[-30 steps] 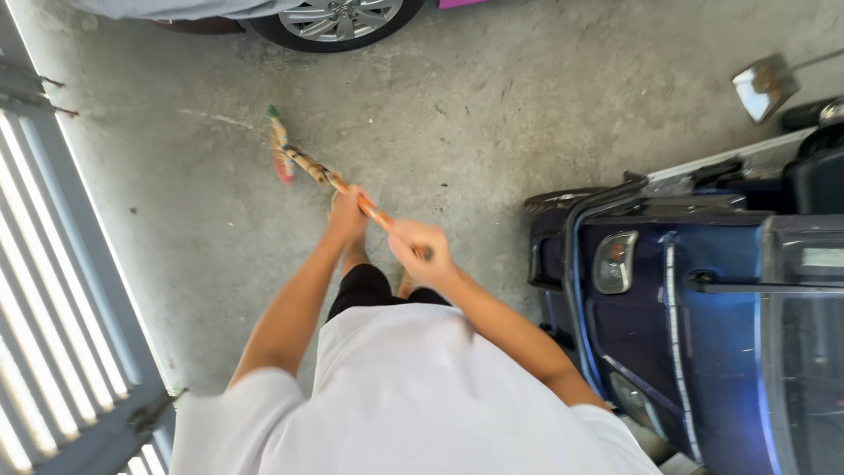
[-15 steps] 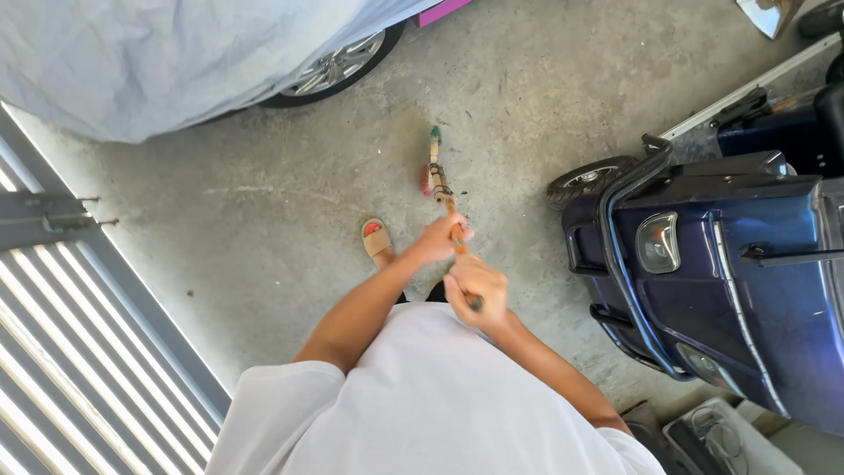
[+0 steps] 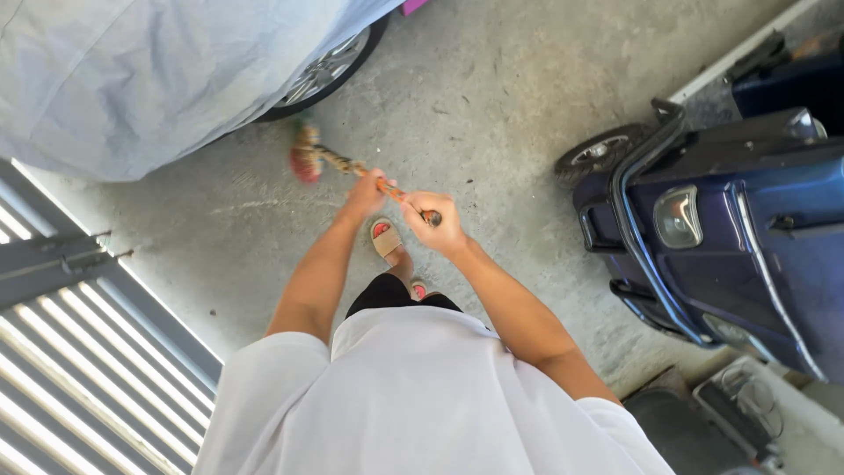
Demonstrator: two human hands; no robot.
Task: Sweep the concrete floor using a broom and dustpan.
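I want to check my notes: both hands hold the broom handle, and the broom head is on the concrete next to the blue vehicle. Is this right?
Not quite. In the head view both hands, left hand and right hand, do hold the broom, but its head lies on the concrete floor by the wheel of the covered car, well away from the blue vehicle.

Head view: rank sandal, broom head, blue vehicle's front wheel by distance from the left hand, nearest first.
From the left hand:
1. Tan open-toed sandal, just below the hand.
2. Red-and-green bristled broom head, up-left by the covered car.
3. Small black front wheel of the blue vehicle, far right.
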